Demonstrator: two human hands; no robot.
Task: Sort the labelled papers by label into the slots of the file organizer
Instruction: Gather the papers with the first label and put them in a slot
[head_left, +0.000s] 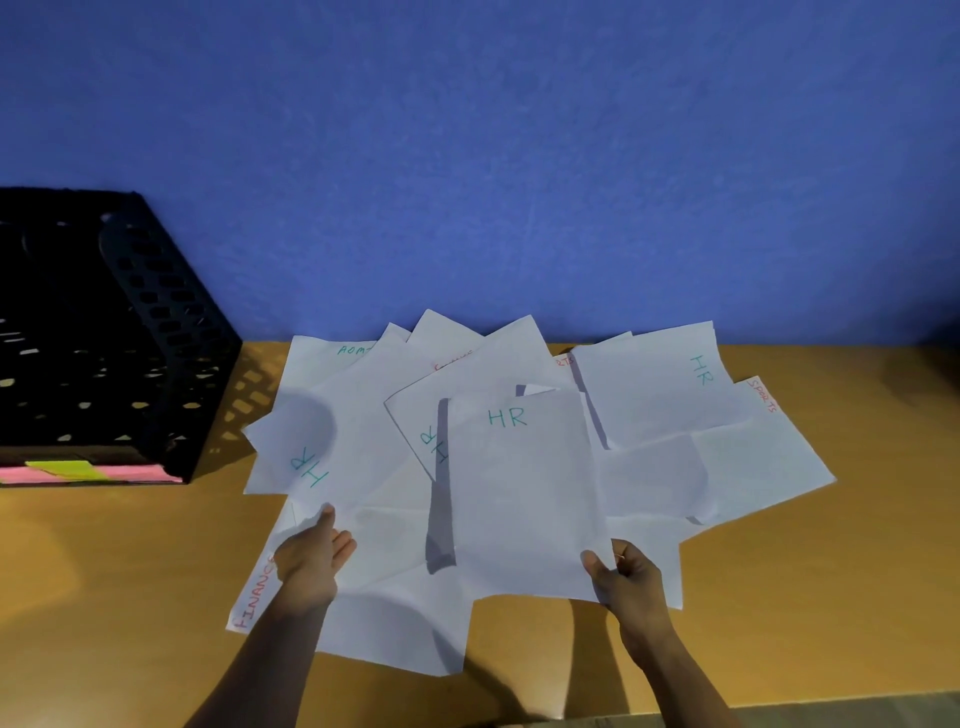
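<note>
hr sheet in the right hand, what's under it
Under the lifted HR sheet, pinched by the right hand, lie more white papers; one shows green HR lettering at its left edge. Labels directly beneath are covered.

- One head-worn wide-angle view, looking forward and down from the near side of the counter (779, 597).
- It sits close above the hands, facing the far blue wall (519, 156).

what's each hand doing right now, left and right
Left hand: pinching the near edge of a tilted HR sheet in the pile.
Right hand: gripping the lower right corner of the upright HR sheet, lifted above the pile.
</note>
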